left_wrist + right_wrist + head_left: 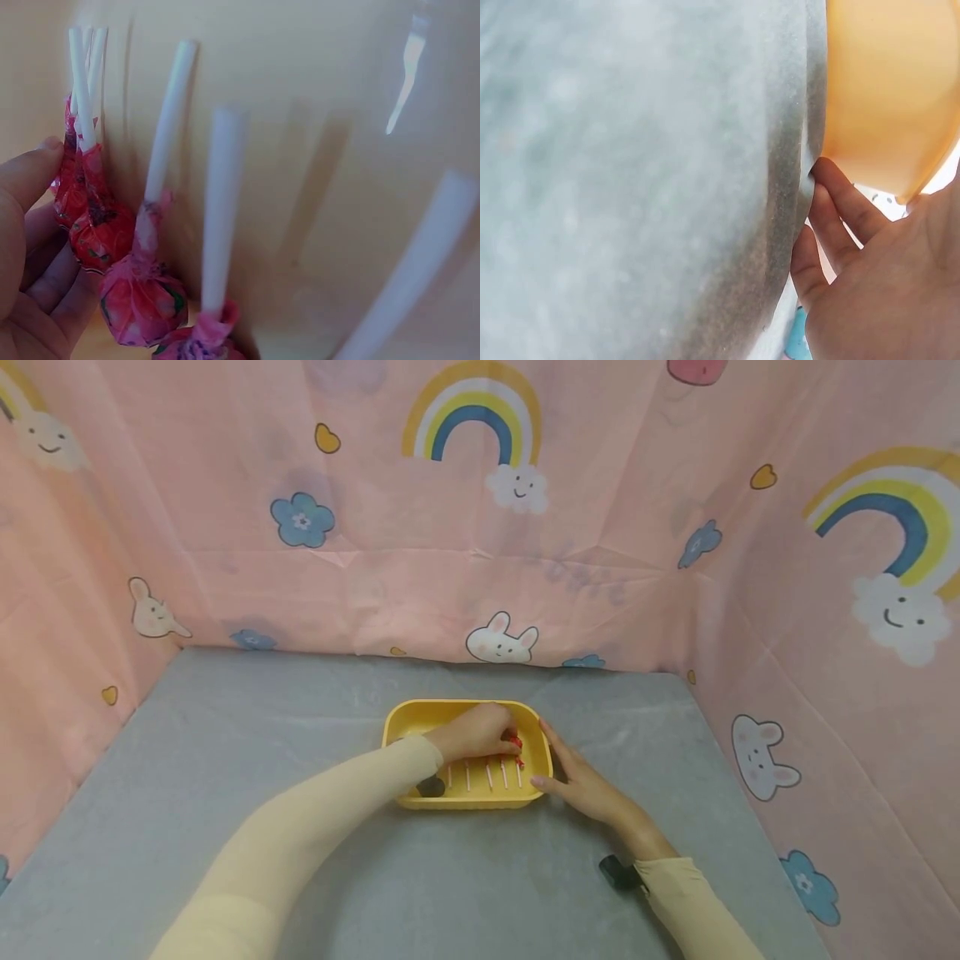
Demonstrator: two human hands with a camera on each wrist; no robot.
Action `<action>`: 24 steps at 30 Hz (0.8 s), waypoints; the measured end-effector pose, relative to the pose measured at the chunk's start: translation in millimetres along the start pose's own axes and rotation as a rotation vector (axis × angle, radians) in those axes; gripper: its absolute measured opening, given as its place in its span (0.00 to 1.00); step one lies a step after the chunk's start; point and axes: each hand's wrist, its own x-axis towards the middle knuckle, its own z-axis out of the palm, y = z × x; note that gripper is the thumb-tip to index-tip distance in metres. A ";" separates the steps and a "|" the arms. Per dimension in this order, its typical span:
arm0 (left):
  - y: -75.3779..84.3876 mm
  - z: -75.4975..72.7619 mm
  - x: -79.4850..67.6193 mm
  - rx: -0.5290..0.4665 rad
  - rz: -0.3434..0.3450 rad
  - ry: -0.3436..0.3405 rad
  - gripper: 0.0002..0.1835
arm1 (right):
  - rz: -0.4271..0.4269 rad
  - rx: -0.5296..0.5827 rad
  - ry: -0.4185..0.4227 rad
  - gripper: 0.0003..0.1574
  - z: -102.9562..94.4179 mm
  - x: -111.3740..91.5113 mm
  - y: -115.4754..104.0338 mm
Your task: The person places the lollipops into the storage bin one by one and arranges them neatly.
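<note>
A yellow tray (pixel 468 803) stands on the grey surface, with several lollipops lying in a row inside. Their white sticks (pixel 489 777) point toward its near side. Reaching over the tray, my left hand (pixel 476 732) pinches a red-wrapped lollipop (pixel 515 742) near the right end. The left wrist view shows the thumb (pixel 34 172) against the bunched leftmost lollipops; a pink-wrapped lollipop (pixel 142 307) lies beside them. My right hand (pixel 581 782) rests against the tray's right end, fingers extended along the outside and thumb at the near corner.
A dark wrist camera (pixel 618 872) sits at my right wrist, and another dark piece (pixel 431 787) shows under the left wrist. Pink patterned cloth (pixel 420 568) hangs behind and along both sides of the grey tabletop (pixel 450 877).
</note>
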 end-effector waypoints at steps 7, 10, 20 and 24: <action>-0.2 0.7 0.7 0.031 0.009 -0.004 0.12 | 0.022 0.010 0.000 0.59 -0.2 -0.7 -1.8; -0.1 1.2 0.6 0.041 0.008 -0.004 0.12 | 0.027 0.003 -0.002 0.59 -0.2 -0.7 -2.2; 0.8 -4.6 -2.8 0.014 0.002 -0.016 0.13 | 0.029 -0.002 -0.007 0.59 -1.2 0.2 -4.2; 0.1 -7.0 -3.9 0.022 0.015 -0.008 0.15 | 0.025 -0.004 -0.010 0.58 -1.4 -0.1 -1.8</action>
